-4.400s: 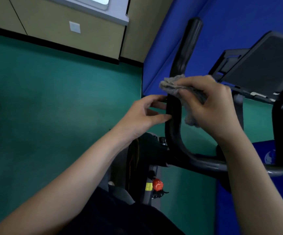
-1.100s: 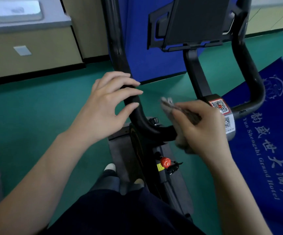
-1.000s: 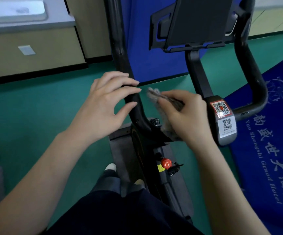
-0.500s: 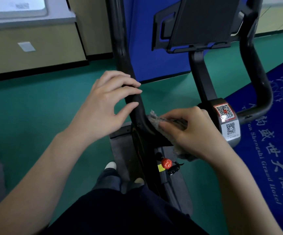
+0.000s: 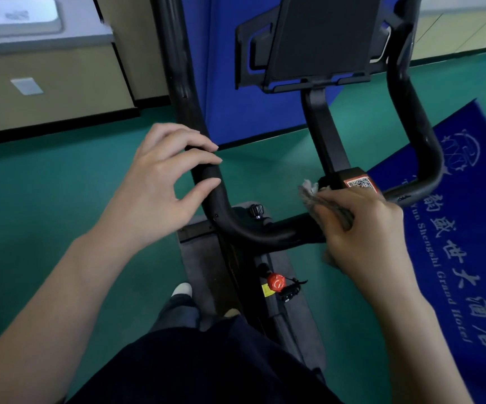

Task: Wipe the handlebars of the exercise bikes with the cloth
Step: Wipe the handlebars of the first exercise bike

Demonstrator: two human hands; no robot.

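**Cloth at the crossbar, other hand steadying the bike**

While the left side of the handlebar (image 5: 206, 182) is held steady, the cloth (image 5: 313, 196) works the low crossbar at about four o'clock in the view, just left of the centre post (image 5: 323, 132). It is bunched grey fabric, and it sits there because the right hand (image 5: 364, 231) has its fingers curled around it and around the bar together, so the cloth wraps the tube rather than dabbing one face. A frayed corner sticks out at the top of the fist.

The left hand (image 5: 160, 188), at nine o'clock from the cloth, lays loosely bent fingers over the upright left bar with the thumb free. That looks like bracing, not gripping.

Behind the fist, a label with a printed code (image 5: 360, 182) marks the post's base. At twelve o'clock stands the dark screen holder (image 5: 323, 36). The right bar (image 5: 416, 135) curves up at two o'clock, probably next for wiping. Below, at six o'clock, a red knob (image 5: 276, 282) sits on the frame, and a blue mat (image 5: 469, 258) lies at three o'clock on the green floor (image 5: 46, 199).
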